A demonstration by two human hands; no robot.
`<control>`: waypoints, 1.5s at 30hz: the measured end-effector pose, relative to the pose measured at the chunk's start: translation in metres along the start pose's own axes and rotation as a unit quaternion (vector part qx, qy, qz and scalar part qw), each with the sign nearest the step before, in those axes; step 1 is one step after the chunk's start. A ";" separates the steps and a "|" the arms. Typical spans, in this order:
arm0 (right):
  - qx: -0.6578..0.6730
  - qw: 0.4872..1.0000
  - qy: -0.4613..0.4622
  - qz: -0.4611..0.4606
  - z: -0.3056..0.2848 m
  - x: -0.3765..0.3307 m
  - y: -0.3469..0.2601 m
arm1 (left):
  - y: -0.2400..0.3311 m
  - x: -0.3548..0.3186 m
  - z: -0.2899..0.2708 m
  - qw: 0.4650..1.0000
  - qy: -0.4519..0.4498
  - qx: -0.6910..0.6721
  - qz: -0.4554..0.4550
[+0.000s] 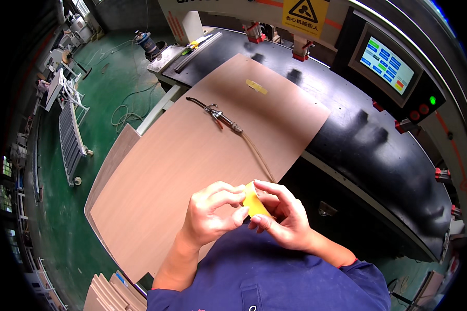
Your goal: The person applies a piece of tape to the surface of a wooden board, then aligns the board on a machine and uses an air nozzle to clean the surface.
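Close in front of my body, both hands hold a roll of yellow tape point(254, 201). My left hand point(211, 213) has its fingertips and thumb closed at the left edge of the tape. From the other side, my right hand point(288, 217) curls around the tape, the fingers behind and the thumb in front. The inside of the roll is mostly hidden by my fingers. Below and beyond my hands lies a large light-brown wood panel point(161, 181). On it rest an air gun point(220, 117) with a hose and a strip of yellow tape point(256, 86).
The panel overhangs a black machine bed point(347, 155). A control screen point(386, 59) with a lit green button point(433, 100) stands at the upper right. Metal bars point(197, 52) lie at the back left. Stacked boards point(109, 293) stand lower left; a roller conveyor point(71, 135) is on the green floor.
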State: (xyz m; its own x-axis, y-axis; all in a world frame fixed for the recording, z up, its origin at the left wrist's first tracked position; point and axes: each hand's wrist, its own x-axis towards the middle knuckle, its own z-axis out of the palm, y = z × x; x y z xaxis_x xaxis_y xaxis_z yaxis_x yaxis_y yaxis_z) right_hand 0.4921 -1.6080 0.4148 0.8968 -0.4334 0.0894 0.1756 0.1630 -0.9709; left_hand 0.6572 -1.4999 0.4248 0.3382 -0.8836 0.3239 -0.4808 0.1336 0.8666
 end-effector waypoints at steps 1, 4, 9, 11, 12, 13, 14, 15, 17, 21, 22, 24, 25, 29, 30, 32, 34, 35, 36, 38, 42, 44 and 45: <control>0.001 1.000 -0.001 -0.001 0.000 0.000 0.000 | 0.000 0.000 -0.001 1.000 0.002 0.005 0.011; 0.005 1.000 -0.006 -0.005 0.002 0.000 -0.001 | -0.003 -0.001 -0.002 0.999 0.006 0.028 0.044; 0.004 1.000 -0.003 0.003 0.003 -0.002 0.001 | -0.004 -0.003 -0.002 0.991 0.002 0.100 0.084; 0.004 1.000 -0.001 0.002 0.003 -0.003 0.002 | -0.003 -0.003 -0.001 0.989 0.004 0.112 0.092; 0.005 1.000 0.001 0.001 0.003 -0.003 0.003 | -0.003 -0.003 0.000 0.988 0.006 0.118 0.095; 0.006 1.000 0.003 0.000 0.003 -0.004 0.004 | -0.003 -0.004 0.000 0.988 0.007 0.125 0.090; 0.006 1.000 0.003 0.003 0.003 -0.004 0.003 | -0.004 -0.005 0.001 0.987 0.008 0.132 0.086; 0.007 1.000 0.001 0.007 0.004 -0.005 0.002 | -0.004 -0.006 0.001 0.987 0.010 0.140 0.081; 0.008 1.000 0.001 0.009 0.004 -0.006 0.000 | -0.005 -0.007 -0.001 0.988 0.009 0.129 0.083; 0.005 1.000 0.004 0.004 0.004 -0.007 -0.002 | 0.003 -0.003 -0.002 0.990 -0.001 0.106 0.089; 0.004 1.000 0.004 0.004 0.004 -0.007 -0.002 | 0.002 -0.003 -0.003 0.990 -0.004 0.107 0.091; 0.004 1.000 0.000 0.000 0.005 -0.008 -0.002 | 0.001 -0.005 -0.003 0.990 -0.009 0.108 0.093; 0.005 1.000 -0.002 -0.001 0.004 -0.009 -0.002 | 0.001 -0.006 -0.002 0.988 -0.006 0.116 0.099; 0.007 1.000 0.000 0.011 0.003 -0.010 -0.001 | 0.001 -0.006 0.002 0.982 0.004 0.141 0.127; 0.007 1.000 -0.001 0.012 0.003 -0.010 -0.001 | 0.000 -0.006 0.003 0.980 0.007 0.147 0.135; 0.007 1.000 -0.004 0.017 0.004 -0.011 -0.002 | -0.003 -0.008 0.003 0.979 0.017 0.150 0.136; 0.006 1.000 -0.005 0.023 0.004 -0.012 -0.003 | -0.003 -0.008 0.003 0.980 0.014 0.146 0.132; 0.005 1.000 -0.003 0.021 0.004 -0.012 -0.004 | -0.001 -0.007 0.001 0.982 0.008 0.139 0.127; 0.005 1.000 -0.001 0.020 0.004 -0.012 -0.004 | 0.001 -0.007 -0.001 0.984 0.001 0.134 0.121; -0.003 1.000 -0.003 0.018 0.003 -0.011 -0.005 | 0.009 -0.005 -0.003 0.982 -0.013 0.146 0.121; -0.029 0.999 -0.009 0.031 0.002 -0.008 -0.007 | 0.014 -0.003 -0.002 0.966 -0.043 0.212 0.138; -0.042 0.998 -0.012 0.038 0.001 -0.008 -0.008 | 0.014 -0.003 -0.001 0.955 -0.058 0.240 0.164; -0.049 0.998 -0.018 0.039 0.001 -0.008 -0.008 | 0.015 -0.003 -0.001 0.949 -0.064 0.255 0.174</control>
State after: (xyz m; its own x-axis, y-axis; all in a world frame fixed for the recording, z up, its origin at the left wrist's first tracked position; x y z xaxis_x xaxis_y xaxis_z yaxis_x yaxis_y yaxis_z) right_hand 0.4840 -1.6056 0.4224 0.9204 -0.3906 0.0196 0.0659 0.1056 -0.9922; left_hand 0.6498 -1.4948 0.4367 0.0011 -0.8776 0.4794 -0.8854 0.2219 0.4083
